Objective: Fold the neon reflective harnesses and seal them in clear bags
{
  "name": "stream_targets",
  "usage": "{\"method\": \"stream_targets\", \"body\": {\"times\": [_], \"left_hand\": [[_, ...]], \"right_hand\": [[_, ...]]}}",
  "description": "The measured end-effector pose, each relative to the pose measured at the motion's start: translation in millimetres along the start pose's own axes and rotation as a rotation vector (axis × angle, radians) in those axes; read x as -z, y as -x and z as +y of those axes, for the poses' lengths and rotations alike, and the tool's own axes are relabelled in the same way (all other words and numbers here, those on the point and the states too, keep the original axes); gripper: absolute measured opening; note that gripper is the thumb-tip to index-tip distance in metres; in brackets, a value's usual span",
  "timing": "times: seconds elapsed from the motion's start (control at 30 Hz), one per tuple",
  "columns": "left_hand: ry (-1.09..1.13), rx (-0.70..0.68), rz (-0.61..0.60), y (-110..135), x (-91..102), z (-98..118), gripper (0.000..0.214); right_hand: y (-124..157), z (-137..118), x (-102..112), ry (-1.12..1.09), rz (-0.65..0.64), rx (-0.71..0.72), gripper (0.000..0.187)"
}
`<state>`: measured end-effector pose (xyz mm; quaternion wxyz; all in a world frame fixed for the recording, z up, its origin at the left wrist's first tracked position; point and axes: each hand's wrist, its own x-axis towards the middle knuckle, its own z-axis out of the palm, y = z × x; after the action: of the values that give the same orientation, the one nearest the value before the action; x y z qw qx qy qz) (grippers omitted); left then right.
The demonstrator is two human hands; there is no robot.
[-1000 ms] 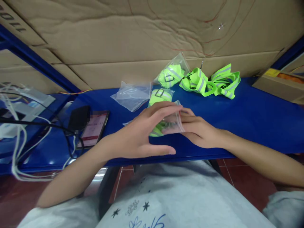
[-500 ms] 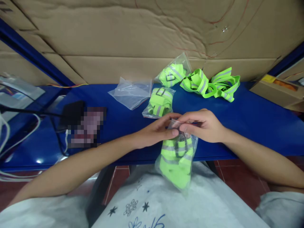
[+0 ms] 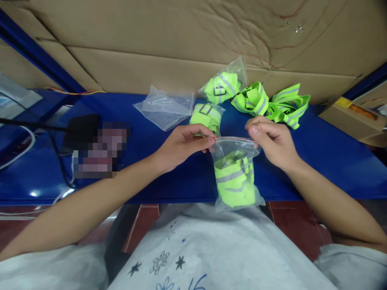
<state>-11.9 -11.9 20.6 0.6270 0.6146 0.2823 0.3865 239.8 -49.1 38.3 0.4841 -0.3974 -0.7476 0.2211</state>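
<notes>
A clear zip-lock bag [image 3: 237, 146] hangs upright at the front edge of the table, its red-lined top stretched nearly level. Inside lies a folded neon-yellow reflective strap [image 3: 234, 185] with grey stripes. My left hand [image 3: 189, 145] pinches the bag's top left corner between thumb and fingers. At the top right corner, my right hand [image 3: 269, 139] is closed with thumb against curled fingers, gripping the bag's edge. Just behind my left fingertips sits another bagged strap [image 3: 207, 117] with a black buckle, partly covered by that hand.
Farther back lie a third bagged strap [image 3: 222, 86], loose reflective straps [image 3: 256, 98] and empty plastic bags [image 3: 166, 106]. To the left are a black box-like object [image 3: 80, 131], cables and a blurred-out item [image 3: 104, 153]. A cardboard box [image 3: 356, 119] stands at right, before a cardboard wall [image 3: 181, 36].
My hands have moved apart along the bag's top, spreading it flat. The bag has risen and turned, so its buckle no longer faces me. The view has shifted slightly.
</notes>
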Motion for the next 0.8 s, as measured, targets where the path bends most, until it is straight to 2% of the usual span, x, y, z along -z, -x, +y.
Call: {"method": "stream_targets", "body": {"times": [0.07,0.13,0.27,0.37,0.47,0.53,0.6,0.7,0.8], "left_hand": [[0.052,-0.009,0.026,0.4,-1.5,-1.7,0.021],[0.147,0.037,0.040,1.1,-3.4,-2.3,0.024],[0.307,0.294,-0.025,2.3,-6.2,-1.4,0.042],[0.341,0.395,-0.006,2.7,-7.4,-1.3,0.049],[0.306,0.375,0.059,2.7,-7.0,-2.4,0.055],[0.275,0.334,0.095,2.3,-5.1,-3.4,0.060],[0.270,0.291,0.128,1.3,-2.1,-4.3,0.061],[0.311,0.253,0.173,-1.4,2.5,-6.3,0.053],[0.347,0.236,0.111,-3.5,3.2,-8.7,0.036]], "right_hand": [[-0.5,1.9,0.8,0.023,-0.038,-0.032,0.049],[0.0,4.8,1.0,0.026,-0.069,-0.125,0.046],[2.9,9.2,-3.7,-0.064,-0.118,-0.355,0.044],[3.3,8.6,-7.2,-0.264,-0.106,-0.400,0.039],[0.8,8.7,-5.6,-0.427,-0.046,-0.401,0.040],[-1.4,11.2,-3.1,-0.458,0.005,-0.433,0.043],[-2.9,15.0,-1.8,-0.442,-0.014,-0.508,0.046],[-2.1,20.3,-4.9,-0.392,-0.106,-0.615,0.044],[1.9,22.6,-12.1,-0.394,-0.049,-0.577,0.040]]}}
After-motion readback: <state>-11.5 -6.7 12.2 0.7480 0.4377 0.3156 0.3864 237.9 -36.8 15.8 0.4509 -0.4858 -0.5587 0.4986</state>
